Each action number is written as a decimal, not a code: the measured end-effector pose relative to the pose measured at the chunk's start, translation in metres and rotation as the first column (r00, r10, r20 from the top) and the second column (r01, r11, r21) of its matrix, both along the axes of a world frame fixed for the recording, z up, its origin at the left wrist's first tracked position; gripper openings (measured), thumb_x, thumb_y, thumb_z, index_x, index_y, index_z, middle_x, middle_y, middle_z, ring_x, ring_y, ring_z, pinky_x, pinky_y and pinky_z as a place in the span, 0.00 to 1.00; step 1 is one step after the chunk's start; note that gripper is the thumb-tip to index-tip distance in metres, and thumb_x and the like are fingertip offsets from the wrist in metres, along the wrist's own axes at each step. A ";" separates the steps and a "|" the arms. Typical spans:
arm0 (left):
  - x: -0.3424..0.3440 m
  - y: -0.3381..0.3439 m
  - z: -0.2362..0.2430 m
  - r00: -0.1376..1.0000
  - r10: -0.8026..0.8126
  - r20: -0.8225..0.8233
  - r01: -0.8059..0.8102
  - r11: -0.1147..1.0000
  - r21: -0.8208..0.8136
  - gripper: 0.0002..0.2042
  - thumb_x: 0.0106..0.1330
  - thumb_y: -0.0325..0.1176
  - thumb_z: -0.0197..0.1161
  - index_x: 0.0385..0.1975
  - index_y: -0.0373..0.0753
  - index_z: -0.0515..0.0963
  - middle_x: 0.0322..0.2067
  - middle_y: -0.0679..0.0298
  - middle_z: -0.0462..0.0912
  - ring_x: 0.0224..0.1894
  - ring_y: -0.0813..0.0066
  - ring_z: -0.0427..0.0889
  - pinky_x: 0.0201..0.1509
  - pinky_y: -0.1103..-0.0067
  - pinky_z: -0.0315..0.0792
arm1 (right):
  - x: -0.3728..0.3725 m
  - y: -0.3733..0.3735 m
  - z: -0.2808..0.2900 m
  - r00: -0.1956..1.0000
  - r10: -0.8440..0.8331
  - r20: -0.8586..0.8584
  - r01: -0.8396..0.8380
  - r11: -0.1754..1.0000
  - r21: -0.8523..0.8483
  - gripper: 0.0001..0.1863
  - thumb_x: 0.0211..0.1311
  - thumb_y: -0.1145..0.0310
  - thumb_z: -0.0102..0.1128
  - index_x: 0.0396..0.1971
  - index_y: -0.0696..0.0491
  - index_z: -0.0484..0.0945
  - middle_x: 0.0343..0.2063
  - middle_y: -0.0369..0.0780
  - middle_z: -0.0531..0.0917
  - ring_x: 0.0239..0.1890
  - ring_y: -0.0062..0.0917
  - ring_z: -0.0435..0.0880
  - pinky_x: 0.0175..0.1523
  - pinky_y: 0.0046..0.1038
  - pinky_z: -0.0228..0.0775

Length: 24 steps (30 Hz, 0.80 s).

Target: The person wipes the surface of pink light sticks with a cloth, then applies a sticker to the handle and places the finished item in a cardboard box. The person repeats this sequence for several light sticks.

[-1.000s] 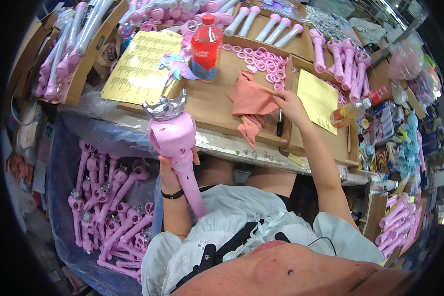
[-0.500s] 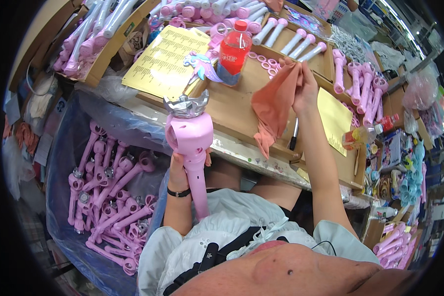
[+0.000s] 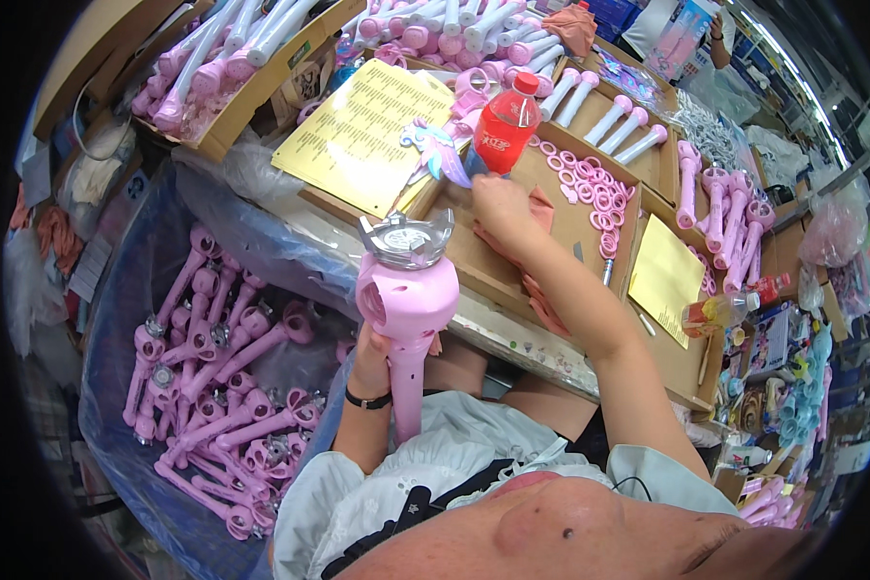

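My left hand is wrapped round the handle of a pink toy wand, holding it upright over my lap. A silver crown tops its round, hollow head. My right hand is curled down over the cardboard tray, just below a red-capped drink bottle. Its fingertips are hidden, so whether they grip anything does not show. An orange cloth lies crumpled beside and under that hand and forearm. Left of the bottle, a winged pastel ornament rests near a yellow printed sheet.
On my left, a blue-lined bin holds many pink wands. Pink rings lie in the tray. White-handled pink parts and more wands fill boxes beyond. A second drink bottle stands at the right.
My right hand has come down and left from holding the orange cloth up; the cloth now lies low in the tray. My left hand still holds the crowned wand, and the view has shifted slightly.
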<state>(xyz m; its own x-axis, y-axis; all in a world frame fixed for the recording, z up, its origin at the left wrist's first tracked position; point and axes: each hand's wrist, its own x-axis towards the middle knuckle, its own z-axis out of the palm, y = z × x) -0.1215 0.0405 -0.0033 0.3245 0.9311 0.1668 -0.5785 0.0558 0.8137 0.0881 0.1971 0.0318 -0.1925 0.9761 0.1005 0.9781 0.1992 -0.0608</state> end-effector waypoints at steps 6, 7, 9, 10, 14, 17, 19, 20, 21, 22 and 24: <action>-0.001 -0.002 -0.001 1.000 0.017 0.012 -0.017 1.000 -0.016 0.46 0.49 0.73 0.53 0.45 0.25 0.70 0.33 0.51 0.78 0.27 0.68 0.78 0.29 0.78 0.72 | -0.016 -0.021 0.025 0.838 0.386 -0.385 -0.135 0.831 0.540 0.10 0.57 0.71 0.54 0.40 0.53 0.76 0.32 0.45 0.78 0.32 0.40 0.80 0.38 0.37 0.73; -0.002 -0.002 -0.001 1.000 0.007 0.012 -0.006 1.000 -0.016 0.46 0.49 0.73 0.53 0.45 0.25 0.70 0.33 0.51 0.78 0.27 0.68 0.78 0.29 0.78 0.73 | -0.008 -0.015 0.035 0.872 0.331 -0.360 -0.021 0.760 0.649 0.10 0.56 0.72 0.55 0.39 0.53 0.76 0.32 0.45 0.77 0.31 0.40 0.79 0.37 0.36 0.73; -0.002 -0.002 -0.001 1.000 -0.008 0.016 0.008 1.000 -0.005 0.46 0.49 0.72 0.54 0.44 0.25 0.70 0.32 0.52 0.78 0.27 0.68 0.78 0.30 0.78 0.73 | 0.018 0.002 0.059 0.906 0.227 -0.356 0.117 0.675 0.729 0.10 0.54 0.75 0.55 0.38 0.51 0.77 0.33 0.43 0.78 0.36 0.37 0.79 0.38 0.35 0.72; -0.001 -0.001 -0.001 1.000 -0.012 0.024 0.013 1.000 -0.006 0.45 0.49 0.72 0.54 0.44 0.25 0.71 0.32 0.52 0.78 0.27 0.68 0.78 0.30 0.78 0.73 | 0.029 0.012 0.066 0.906 0.191 -0.378 0.196 0.603 0.773 0.11 0.52 0.75 0.55 0.37 0.51 0.79 0.34 0.42 0.78 0.37 0.37 0.79 0.39 0.34 0.73; 0.002 -0.001 0.003 0.999 -0.009 0.045 0.010 1.000 -0.009 0.44 0.50 0.71 0.55 0.44 0.26 0.71 0.32 0.53 0.78 0.27 0.69 0.78 0.30 0.78 0.73 | 0.053 0.051 0.075 0.922 0.250 -0.296 0.123 0.534 0.836 0.11 0.51 0.74 0.56 0.36 0.51 0.80 0.35 0.41 0.79 0.40 0.37 0.78 0.44 0.34 0.71; 0.002 0.000 0.005 0.998 0.007 0.058 -0.008 1.000 0.002 0.44 0.51 0.70 0.55 0.43 0.25 0.71 0.32 0.53 0.78 0.27 0.69 0.78 0.30 0.78 0.73 | 0.052 0.066 0.060 0.810 0.381 -0.447 0.114 0.645 0.756 0.11 0.56 0.72 0.56 0.40 0.55 0.76 0.36 0.42 0.78 0.41 0.34 0.77 0.48 0.31 0.69; 0.002 0.000 0.006 0.998 0.033 0.057 -0.034 0.999 0.009 0.44 0.51 0.71 0.54 0.43 0.25 0.71 0.32 0.54 0.78 0.27 0.70 0.78 0.29 0.79 0.73 | 0.052 0.072 0.045 0.576 0.354 -0.737 0.212 0.806 0.553 0.13 0.61 0.70 0.54 0.44 0.56 0.70 0.36 0.41 0.76 0.40 0.27 0.76 0.48 0.28 0.67; 0.002 0.000 0.006 0.998 0.032 0.049 -0.032 0.999 0.006 0.44 0.51 0.71 0.54 0.43 0.25 0.71 0.32 0.54 0.78 0.26 0.70 0.79 0.29 0.79 0.73 | 0.056 0.076 0.037 0.542 0.362 -0.758 0.295 0.763 0.575 0.12 0.61 0.71 0.54 0.44 0.56 0.70 0.35 0.40 0.76 0.39 0.26 0.75 0.47 0.27 0.67; 0.001 0.000 0.006 0.998 0.036 0.042 -0.037 0.999 0.002 0.44 0.51 0.71 0.54 0.43 0.25 0.71 0.32 0.54 0.79 0.26 0.70 0.79 0.29 0.79 0.73 | 0.064 0.080 0.032 0.504 0.374 -0.779 0.379 0.715 0.588 0.12 0.61 0.71 0.53 0.44 0.55 0.70 0.35 0.40 0.75 0.39 0.24 0.75 0.47 0.26 0.67; 0.001 0.000 0.007 0.998 0.043 0.036 -0.043 0.999 -0.003 0.44 0.51 0.71 0.54 0.43 0.25 0.71 0.32 0.54 0.79 0.26 0.70 0.79 0.29 0.79 0.73 | 0.074 0.085 0.025 0.484 0.419 -0.768 0.426 0.654 0.625 0.12 0.62 0.71 0.53 0.45 0.55 0.70 0.34 0.39 0.74 0.39 0.23 0.74 0.46 0.26 0.67; 0.000 -0.001 0.006 0.998 0.037 0.041 -0.036 0.999 -0.006 0.42 0.51 0.70 0.55 0.43 0.26 0.71 0.32 0.54 0.79 0.27 0.70 0.79 0.29 0.80 0.73 | 0.106 0.088 0.007 -0.076 0.435 -0.897 0.724 0.643 0.250 0.08 0.62 0.72 0.52 0.40 0.55 0.69 0.30 0.36 0.73 0.34 0.22 0.75 0.40 0.23 0.70</action>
<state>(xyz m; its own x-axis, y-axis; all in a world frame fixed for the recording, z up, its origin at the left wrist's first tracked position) -0.1213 0.0395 0.0031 0.2832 0.9431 0.1745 -0.6134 0.0382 0.7889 0.1938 0.2853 0.0389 0.7901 0.4808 0.3803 0.0277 0.5917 -0.8056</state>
